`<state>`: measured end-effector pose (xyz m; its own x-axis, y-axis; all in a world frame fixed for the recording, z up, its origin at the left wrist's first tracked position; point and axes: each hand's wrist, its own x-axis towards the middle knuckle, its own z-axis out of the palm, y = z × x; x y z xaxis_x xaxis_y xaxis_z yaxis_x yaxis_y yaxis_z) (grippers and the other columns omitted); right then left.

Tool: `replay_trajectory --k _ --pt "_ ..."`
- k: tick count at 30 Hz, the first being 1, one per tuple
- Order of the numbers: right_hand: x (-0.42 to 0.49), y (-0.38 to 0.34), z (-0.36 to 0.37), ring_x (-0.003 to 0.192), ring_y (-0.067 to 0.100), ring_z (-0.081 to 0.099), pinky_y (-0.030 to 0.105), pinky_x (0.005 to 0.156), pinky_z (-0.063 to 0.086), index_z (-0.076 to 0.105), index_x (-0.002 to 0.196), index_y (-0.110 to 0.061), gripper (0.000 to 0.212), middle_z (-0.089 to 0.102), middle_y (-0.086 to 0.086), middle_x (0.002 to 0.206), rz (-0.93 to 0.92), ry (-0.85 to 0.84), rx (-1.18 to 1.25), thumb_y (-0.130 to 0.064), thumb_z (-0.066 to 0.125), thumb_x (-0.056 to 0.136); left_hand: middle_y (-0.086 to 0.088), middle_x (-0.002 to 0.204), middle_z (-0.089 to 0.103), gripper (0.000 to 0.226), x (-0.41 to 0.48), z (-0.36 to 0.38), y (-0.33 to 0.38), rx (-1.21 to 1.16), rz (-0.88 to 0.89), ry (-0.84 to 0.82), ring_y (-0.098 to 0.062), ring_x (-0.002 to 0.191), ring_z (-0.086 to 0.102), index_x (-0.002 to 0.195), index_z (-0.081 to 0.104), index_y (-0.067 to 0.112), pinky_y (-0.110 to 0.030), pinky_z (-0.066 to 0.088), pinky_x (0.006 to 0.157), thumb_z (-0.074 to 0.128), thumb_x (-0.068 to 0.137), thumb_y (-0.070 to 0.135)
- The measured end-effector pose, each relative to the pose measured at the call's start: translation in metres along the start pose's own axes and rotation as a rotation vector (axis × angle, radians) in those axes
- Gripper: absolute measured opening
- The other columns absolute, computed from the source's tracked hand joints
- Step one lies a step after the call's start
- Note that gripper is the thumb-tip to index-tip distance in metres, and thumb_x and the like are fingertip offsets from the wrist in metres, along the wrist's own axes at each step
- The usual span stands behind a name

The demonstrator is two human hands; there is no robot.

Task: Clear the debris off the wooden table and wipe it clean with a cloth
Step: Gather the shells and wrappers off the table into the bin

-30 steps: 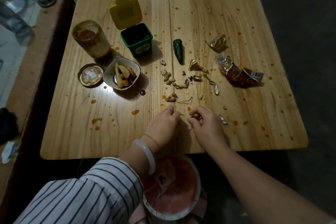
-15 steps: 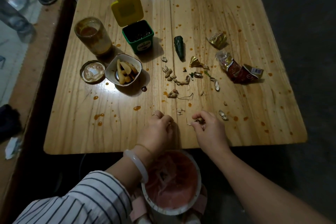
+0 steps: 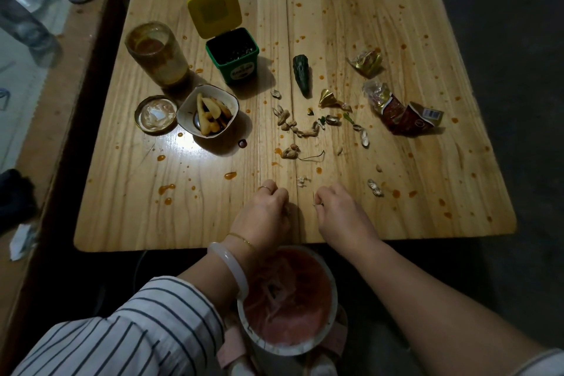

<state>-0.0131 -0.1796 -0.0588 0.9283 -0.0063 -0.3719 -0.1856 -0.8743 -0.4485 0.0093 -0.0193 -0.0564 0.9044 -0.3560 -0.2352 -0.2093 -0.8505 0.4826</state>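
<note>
The wooden table (image 3: 381, 24) is spattered with orange sauce drops. Peanut shells (image 3: 293, 125) lie scattered across its middle, beside a green cucumber end (image 3: 301, 76), a gold foil scrap (image 3: 331, 100) and a red snack wrapper (image 3: 403, 113). Near the front edge my left hand (image 3: 264, 215) is curled round small shell bits. My right hand (image 3: 341, 214) sits beside it, pinching shell fragments between its fingertips. One pale shell scrap (image 3: 302, 181) lies just beyond both hands. A white bucket lined with a red bag (image 3: 287, 299) stands below the table edge, under my wrists.
On the table's left stand a sauce-stained glass jar (image 3: 157, 53), its lid (image 3: 155, 114), a white bowl of food scraps (image 3: 207, 114) and a green mini bin with an open yellow lid (image 3: 233, 55). A second table with bottles (image 3: 18, 3) adjoins on the left.
Both hands have drawn back toward the front edge of the table with the shell bits. A small pale scrap now shows on the wood beyond them.
</note>
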Motion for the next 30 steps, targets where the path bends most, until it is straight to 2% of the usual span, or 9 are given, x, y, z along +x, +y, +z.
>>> replay_trajectory --k 3,7,12,17,20,22,25,28,30 --pt "-0.003 0.0 0.0 0.074 0.018 0.051 0.037 0.063 0.048 0.047 0.095 -0.017 0.008 0.041 -0.001 0.104 -0.02 -0.023 -0.025 -0.018 0.043 0.102 0.005 0.104 0.046 0.012 -0.004 -0.003 -0.001 -0.037 -0.003 0.011 -0.009 0.081 0.049 0.099 0.058 0.018 -0.018 0.047 0.068 0.058 0.089 0.024" --pt "-0.022 -0.004 0.004 0.076 0.011 0.049 0.035 0.07 0.051 0.045 0.09 -0.022 0.011 0.042 -0.005 0.1 -0.034 -0.021 0.089 -0.021 0.044 0.101 0.007 0.102 0.046 0.015 -0.023 -0.003 -0.006 -0.101 0.015 -0.005 -0.008 0.083 0.05 0.098 0.058 0.02 -0.017 0.048 0.07 0.063 0.084 0.023" --pt "-0.065 -0.013 0.014 0.08 0.011 0.05 0.035 0.075 0.049 0.045 0.088 -0.024 0.013 0.043 -0.007 0.096 -0.053 -0.149 0.151 -0.024 0.043 0.101 0.005 0.098 0.048 0.018 -0.068 0.006 -0.006 -0.141 0.064 -0.121 -0.011 0.084 0.053 0.094 0.057 0.018 -0.023 0.048 0.073 0.062 0.08 0.026" --pt "-0.087 -0.014 0.032 0.088 0.007 0.05 0.029 0.079 0.048 0.049 0.092 -0.029 0.009 0.044 -0.01 0.1 0.007 -0.252 0.14 -0.029 0.046 0.101 0.007 0.107 0.042 0.026 -0.093 0.02 -0.008 -0.147 0.017 -0.304 -0.013 0.094 0.056 0.105 0.056 0.02 -0.01 0.037 0.074 0.058 0.083 0.034" --pt "-0.089 -0.015 0.036 0.103 0.009 0.049 0.028 0.093 0.041 0.059 0.104 -0.029 0.011 0.053 -0.01 0.109 -0.047 -0.33 0.065 -0.033 0.051 0.099 0.003 0.122 0.046 0.036 -0.091 0.021 -0.008 -0.079 -0.011 -0.404 -0.017 0.102 0.058 0.116 0.055 0.023 -0.021 0.045 0.084 0.057 0.085 0.04" --pt "-0.088 -0.016 0.035 0.109 0.009 0.045 0.029 0.101 0.034 0.063 0.109 -0.031 0.015 0.056 -0.012 0.113 -0.086 -0.332 0.015 -0.033 0.053 0.097 0.003 0.116 0.05 0.032 -0.085 0.017 -0.006 -0.04 0.007 -0.381 -0.017 0.098 0.058 0.111 0.059 0.023 -0.021 0.043 0.079 0.056 0.085 0.042" --pt "-0.086 -0.019 0.03 0.098 0.005 0.047 0.023 0.092 0.039 0.059 0.091 -0.032 0.005 0.053 -0.016 0.1 -0.047 -0.251 0.048 -0.029 0.06 0.094 0.002 0.104 0.055 0.024 -0.072 0.009 -0.005 0.002 0.036 -0.287 -0.017 0.093 0.058 0.101 0.062 0.019 -0.021 0.042 0.074 0.056 0.087 0.037" --pt "-0.081 -0.02 0.024 0.077 0.003 0.05 0.022 0.07 0.046 0.049 0.075 -0.028 0.024 0.051 -0.013 0.085 0.032 -0.166 0.149 -0.029 0.07 0.087 0.005 0.097 0.053 0.015 -0.056 0.001 -0.006 -0.002 0.014 -0.15 -0.014 0.086 0.056 0.098 0.059 0.02 -0.026 0.048 0.073 0.055 0.089 0.032" --pt "-0.074 -0.02 0.018 0.07 0.004 0.051 0.024 0.065 0.048 0.049 0.07 -0.026 0.029 0.053 -0.012 0.078 0.051 -0.114 0.214 -0.029 0.073 0.085 0.008 0.098 0.05 0.013 -0.045 -0.004 -0.005 -0.036 -0.017 -0.052 -0.012 0.083 0.055 0.099 0.057 0.022 -0.025 0.05 0.069 0.056 0.09 0.032"
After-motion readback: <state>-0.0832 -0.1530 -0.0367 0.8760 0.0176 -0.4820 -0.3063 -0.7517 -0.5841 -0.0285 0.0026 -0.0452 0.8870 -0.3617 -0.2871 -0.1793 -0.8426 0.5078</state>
